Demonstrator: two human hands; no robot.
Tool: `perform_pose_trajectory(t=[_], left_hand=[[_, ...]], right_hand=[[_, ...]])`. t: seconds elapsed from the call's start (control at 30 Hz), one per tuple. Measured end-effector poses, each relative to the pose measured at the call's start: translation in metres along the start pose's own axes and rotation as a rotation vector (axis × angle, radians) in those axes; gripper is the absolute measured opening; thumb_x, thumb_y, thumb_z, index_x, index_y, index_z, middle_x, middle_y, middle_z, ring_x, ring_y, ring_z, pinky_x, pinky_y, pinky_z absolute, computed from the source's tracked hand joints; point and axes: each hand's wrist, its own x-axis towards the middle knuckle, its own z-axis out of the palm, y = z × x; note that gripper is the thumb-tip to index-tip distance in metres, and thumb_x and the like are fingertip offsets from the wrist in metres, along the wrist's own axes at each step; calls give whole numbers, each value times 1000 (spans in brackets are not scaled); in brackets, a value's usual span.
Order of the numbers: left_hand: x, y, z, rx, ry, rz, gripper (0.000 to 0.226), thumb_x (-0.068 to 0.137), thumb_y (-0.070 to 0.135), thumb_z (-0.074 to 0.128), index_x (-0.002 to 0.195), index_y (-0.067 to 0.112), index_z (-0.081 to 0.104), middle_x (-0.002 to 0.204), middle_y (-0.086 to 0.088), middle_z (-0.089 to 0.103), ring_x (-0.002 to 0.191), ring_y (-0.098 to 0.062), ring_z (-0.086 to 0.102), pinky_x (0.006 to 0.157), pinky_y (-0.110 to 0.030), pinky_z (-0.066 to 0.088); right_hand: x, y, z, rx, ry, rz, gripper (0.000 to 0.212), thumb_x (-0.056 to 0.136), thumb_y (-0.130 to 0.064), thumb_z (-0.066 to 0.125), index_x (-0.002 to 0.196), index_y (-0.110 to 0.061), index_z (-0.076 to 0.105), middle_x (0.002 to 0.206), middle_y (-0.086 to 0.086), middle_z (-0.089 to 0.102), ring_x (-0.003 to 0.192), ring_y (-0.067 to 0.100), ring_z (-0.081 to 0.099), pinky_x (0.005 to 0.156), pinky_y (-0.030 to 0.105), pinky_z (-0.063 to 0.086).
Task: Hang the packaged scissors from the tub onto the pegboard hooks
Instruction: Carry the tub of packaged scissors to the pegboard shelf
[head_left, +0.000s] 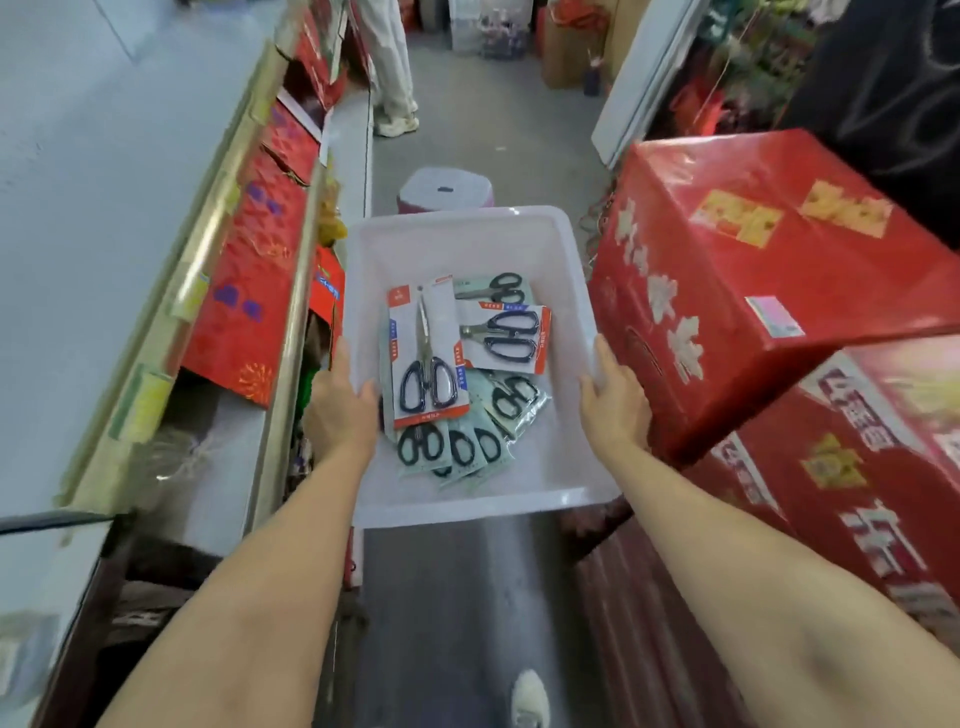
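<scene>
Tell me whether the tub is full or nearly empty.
Partly filled: the white tub holds a loose pile of packaged scissors, with bare floor showing around them.

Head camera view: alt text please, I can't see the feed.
Both hands, left hand and right hand, grip the side rims of a white tub of packaged scissors, carried along a shop aisle between a shelf and red boxes. No pegboard visible.

No text here can be read with certainty. The red cartons (769, 291) on the right carry large white and yellow Chinese characters, too blurred to make out. The scissors packages (428, 358) in the white tub (566, 244) bear small red and blue printed strips, illegible. The red gift bags (249, 291) on the left shelf show purple characters, likewise unreadable.
</scene>
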Motion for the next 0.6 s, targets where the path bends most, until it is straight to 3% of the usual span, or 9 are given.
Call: perform_pose_trajectory(t=[0.3,0.47,0.6], left_hand=[[210,32,49,18,37,-6,64,96,24,56,152,28,27,122,-19,56,108,-40,56,90,-47,44],[330,49,77,49,19,6,65,94,25,58,152,26,29,119,-23,56,105,-43,57,89,-49,44],[408,72,98,50,8,20,65,93,24,58,152,26,29,115,-23,56,103,-42,57,88,-48,44]], right_hand=[[199,-77,97,56,-35,-9,58,95,-23,53,149,-30,34,127,13,57,112,34,56,89,43,44],[299,-127,137,54,-53,14,56,97,-29,49,150,-33,30,114,9,57,98,31,58,80,39,45],[366,-150,161,66,-70,73,56,98,-29,49,150,-35,28,113,8,55,97,31,57,83,41,46]])
